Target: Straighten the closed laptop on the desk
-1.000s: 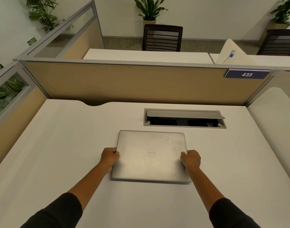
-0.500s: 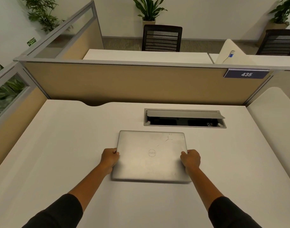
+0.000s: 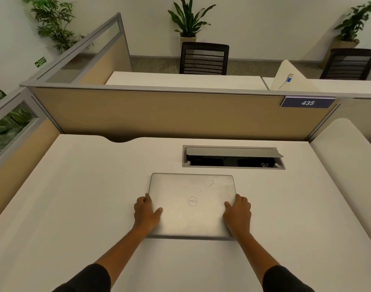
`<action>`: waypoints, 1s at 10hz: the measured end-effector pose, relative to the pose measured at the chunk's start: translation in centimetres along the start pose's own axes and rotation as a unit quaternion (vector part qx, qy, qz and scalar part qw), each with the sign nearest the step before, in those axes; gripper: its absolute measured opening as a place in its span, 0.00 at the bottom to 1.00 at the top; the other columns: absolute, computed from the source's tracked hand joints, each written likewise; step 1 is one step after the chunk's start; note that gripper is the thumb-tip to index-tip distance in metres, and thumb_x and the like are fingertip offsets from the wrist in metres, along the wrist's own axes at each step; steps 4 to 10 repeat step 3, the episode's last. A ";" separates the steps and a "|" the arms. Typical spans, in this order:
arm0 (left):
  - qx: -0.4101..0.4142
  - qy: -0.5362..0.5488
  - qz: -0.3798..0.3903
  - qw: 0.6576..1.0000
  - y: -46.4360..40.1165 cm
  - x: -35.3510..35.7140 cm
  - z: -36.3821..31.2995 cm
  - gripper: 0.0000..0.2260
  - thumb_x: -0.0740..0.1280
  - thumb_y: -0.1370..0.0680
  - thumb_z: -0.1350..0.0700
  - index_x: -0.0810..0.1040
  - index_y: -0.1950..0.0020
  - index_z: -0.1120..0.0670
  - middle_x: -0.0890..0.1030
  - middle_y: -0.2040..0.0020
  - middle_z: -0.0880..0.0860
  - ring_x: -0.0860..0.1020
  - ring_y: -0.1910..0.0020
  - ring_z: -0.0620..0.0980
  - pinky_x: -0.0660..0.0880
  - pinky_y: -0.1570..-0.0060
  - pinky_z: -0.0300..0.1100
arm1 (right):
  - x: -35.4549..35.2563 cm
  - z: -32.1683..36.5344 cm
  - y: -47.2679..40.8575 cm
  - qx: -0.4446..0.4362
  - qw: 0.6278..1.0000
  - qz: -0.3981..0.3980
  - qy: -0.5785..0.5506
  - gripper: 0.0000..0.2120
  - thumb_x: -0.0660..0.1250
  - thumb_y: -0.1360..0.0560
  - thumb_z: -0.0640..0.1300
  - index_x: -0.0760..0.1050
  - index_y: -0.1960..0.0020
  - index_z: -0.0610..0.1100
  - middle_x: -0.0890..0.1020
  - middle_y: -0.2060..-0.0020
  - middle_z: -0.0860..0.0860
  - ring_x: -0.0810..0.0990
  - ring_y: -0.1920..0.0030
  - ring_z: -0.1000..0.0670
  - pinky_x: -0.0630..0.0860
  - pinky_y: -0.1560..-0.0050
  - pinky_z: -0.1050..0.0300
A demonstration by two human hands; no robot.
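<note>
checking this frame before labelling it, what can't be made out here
- Head view: fingertips of the left hand and right hand are hidden under the laptop edges.
- Inside of the cable box is too dark, half covered by its flap.
- Laptop's near edge is blurred.

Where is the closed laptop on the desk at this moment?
In the head view, the laptop lies near the middle of the desk, just in front of the open cable box, between the left hand and right hand.

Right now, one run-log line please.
laptop: closed, flat on desk | left hand: gripping left edge | right hand: gripping right edge | cable hatch: open
</note>
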State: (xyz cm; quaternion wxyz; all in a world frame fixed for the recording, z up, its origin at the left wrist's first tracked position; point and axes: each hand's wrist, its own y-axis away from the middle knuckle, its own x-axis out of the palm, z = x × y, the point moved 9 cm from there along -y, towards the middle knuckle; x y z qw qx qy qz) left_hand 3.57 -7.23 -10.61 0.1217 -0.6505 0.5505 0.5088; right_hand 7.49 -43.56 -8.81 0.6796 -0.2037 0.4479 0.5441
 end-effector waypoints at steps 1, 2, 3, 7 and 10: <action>0.013 -0.063 -0.011 0.998 0.9 0.7 0.1 0.41 0.64 0.20 0.41 0.49 0.15 0.57 0.59 0.19 0.58 0.61 0.20 0.60 0.66 0.24 0.51 | 0.2 0.0 0.8 -0.034 0.997 -0.001 0.062 0.26 0.62 0.17 0.51 0.65 0.24 0.40 0.74 0.30 0.43 0.73 0.33 0.41 0.73 0.34 0.46; 0.038 -0.063 -0.037 0.997 1.2 -0.1 0.1 0.45 0.63 0.21 0.37 0.44 0.15 0.56 0.51 0.15 0.57 0.52 0.15 0.59 0.57 0.18 0.54 | 0.0 0.0 0.8 -0.045 0.998 0.017 0.045 0.35 0.63 0.18 0.55 0.58 0.18 0.41 0.68 0.22 0.44 0.68 0.23 0.42 0.69 0.24 0.46; 0.140 -0.085 -0.118 0.979 1.9 -2.8 -1.9 0.44 0.48 0.23 0.29 0.39 0.15 0.53 0.40 0.14 0.55 0.41 0.14 0.58 0.39 0.16 0.57 | -0.8 1.6 1.0 -0.120 0.991 0.004 0.062 0.42 0.61 0.19 0.62 0.49 0.14 0.42 0.56 0.15 0.46 0.56 0.15 0.44 0.55 0.16 0.47; 0.140 -0.085 -0.118 0.979 1.9 -2.8 -1.9 0.44 0.48 0.23 0.29 0.39 0.15 0.53 0.40 0.14 0.55 0.41 0.14 0.58 0.39 0.16 0.57 | -0.8 1.6 1.0 -0.120 0.991 0.004 0.062 0.42 0.61 0.19 0.62 0.49 0.14 0.42 0.56 0.15 0.46 0.56 0.15 0.44 0.55 0.16 0.47; 0.140 -0.085 -0.118 0.979 1.9 -2.8 -1.9 0.44 0.48 0.23 0.29 0.39 0.15 0.53 0.40 0.14 0.55 0.41 0.14 0.58 0.39 0.16 0.57 | -0.8 1.6 1.0 -0.120 0.991 0.004 0.062 0.42 0.61 0.19 0.62 0.49 0.14 0.42 0.56 0.15 0.46 0.56 0.15 0.44 0.55 0.16 0.47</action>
